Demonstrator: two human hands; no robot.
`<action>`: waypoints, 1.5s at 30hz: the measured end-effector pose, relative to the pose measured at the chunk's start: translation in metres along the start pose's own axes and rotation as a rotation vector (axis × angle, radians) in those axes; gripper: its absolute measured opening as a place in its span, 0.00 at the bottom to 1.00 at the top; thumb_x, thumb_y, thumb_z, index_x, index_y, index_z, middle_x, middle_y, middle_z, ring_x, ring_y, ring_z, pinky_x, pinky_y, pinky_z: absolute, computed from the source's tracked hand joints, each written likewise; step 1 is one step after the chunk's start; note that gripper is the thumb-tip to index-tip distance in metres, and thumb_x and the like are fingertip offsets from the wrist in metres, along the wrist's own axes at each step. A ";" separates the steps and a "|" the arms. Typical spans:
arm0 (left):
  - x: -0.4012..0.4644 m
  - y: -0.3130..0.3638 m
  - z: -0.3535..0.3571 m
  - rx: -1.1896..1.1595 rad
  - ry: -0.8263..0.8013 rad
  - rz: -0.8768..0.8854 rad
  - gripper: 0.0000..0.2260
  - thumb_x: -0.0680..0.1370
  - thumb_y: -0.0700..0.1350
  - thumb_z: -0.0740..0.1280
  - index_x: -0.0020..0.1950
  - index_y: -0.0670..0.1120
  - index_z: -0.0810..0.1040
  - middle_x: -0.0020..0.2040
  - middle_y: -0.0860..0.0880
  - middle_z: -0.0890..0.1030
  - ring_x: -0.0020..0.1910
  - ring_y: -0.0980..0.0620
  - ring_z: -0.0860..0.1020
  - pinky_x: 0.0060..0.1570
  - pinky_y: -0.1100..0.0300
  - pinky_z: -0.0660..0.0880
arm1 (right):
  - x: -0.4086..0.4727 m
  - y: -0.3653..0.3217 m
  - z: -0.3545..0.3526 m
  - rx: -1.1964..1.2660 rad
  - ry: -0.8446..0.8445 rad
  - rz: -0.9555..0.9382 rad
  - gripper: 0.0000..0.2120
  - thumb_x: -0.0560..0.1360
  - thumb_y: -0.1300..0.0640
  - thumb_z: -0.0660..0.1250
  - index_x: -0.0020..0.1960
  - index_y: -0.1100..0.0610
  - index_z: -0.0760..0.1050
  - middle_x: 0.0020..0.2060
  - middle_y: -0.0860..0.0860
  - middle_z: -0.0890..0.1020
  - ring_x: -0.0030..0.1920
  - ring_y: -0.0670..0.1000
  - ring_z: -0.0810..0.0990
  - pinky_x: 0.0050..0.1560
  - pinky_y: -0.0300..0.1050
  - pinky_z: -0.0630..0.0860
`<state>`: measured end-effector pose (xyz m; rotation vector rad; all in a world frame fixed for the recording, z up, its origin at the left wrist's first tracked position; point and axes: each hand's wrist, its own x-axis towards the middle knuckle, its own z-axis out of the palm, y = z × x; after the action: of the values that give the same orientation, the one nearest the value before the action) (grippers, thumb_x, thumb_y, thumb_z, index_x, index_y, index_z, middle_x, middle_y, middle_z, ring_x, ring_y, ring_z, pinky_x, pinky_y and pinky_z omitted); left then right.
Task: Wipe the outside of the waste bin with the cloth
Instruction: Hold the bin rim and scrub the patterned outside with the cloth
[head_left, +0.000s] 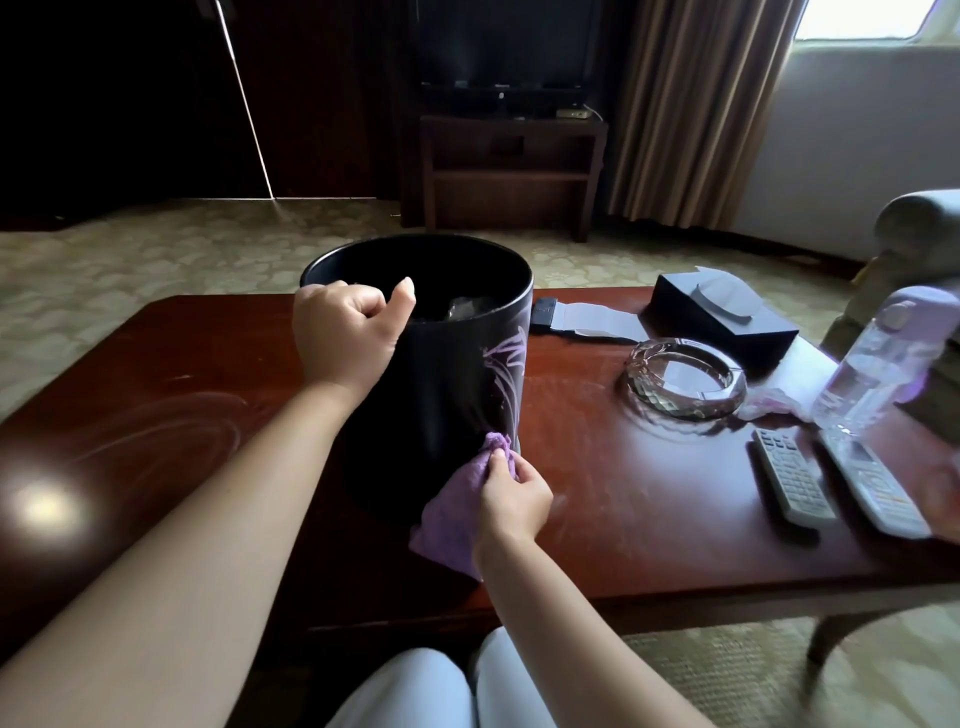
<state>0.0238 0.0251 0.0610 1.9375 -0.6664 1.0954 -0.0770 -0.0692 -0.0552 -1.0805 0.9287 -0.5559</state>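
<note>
Your right hand (511, 493) pinches the purple cloth (454, 512) against the upright black waste bin's (447, 379) lower right wall on the worktop (623, 467), your left hand (345, 332) clamped on its near rim, so unwiped wall lies upward.

I see hotel-room lounge: patterned carpet (156, 249), TV (506, 44) on stand beyond my hands, heavy curtains (696, 104), glass ashtray (685, 384), tissue box (722, 317), remotes (792, 480) right of my cloth-holding hand (511, 493).
</note>
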 end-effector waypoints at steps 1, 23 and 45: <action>-0.001 0.000 -0.001 -0.002 -0.008 -0.018 0.24 0.73 0.53 0.62 0.22 0.53 0.52 0.17 0.56 0.53 0.20 0.56 0.58 0.34 0.60 0.57 | -0.001 0.001 0.000 -0.002 0.006 -0.002 0.08 0.76 0.54 0.66 0.50 0.56 0.82 0.41 0.49 0.84 0.45 0.48 0.82 0.47 0.37 0.73; -0.021 0.041 0.028 0.372 0.146 0.128 0.19 0.74 0.45 0.63 0.22 0.45 0.68 0.20 0.46 0.71 0.23 0.44 0.70 0.34 0.56 0.66 | -0.021 0.000 0.004 0.023 0.083 -0.081 0.05 0.76 0.56 0.67 0.50 0.56 0.77 0.44 0.50 0.81 0.46 0.47 0.78 0.45 0.33 0.68; -0.024 0.026 0.020 0.215 0.191 0.217 0.20 0.75 0.43 0.63 0.26 0.49 0.57 0.23 0.54 0.57 0.23 0.47 0.65 0.35 0.54 0.59 | 0.036 0.014 -0.016 -0.193 0.127 0.037 0.08 0.75 0.55 0.67 0.51 0.58 0.80 0.45 0.53 0.83 0.43 0.49 0.77 0.45 0.36 0.68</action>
<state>0.0015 -0.0049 0.0437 1.9384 -0.6874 1.5201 -0.0725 -0.0988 -0.0836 -1.2091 1.1291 -0.5170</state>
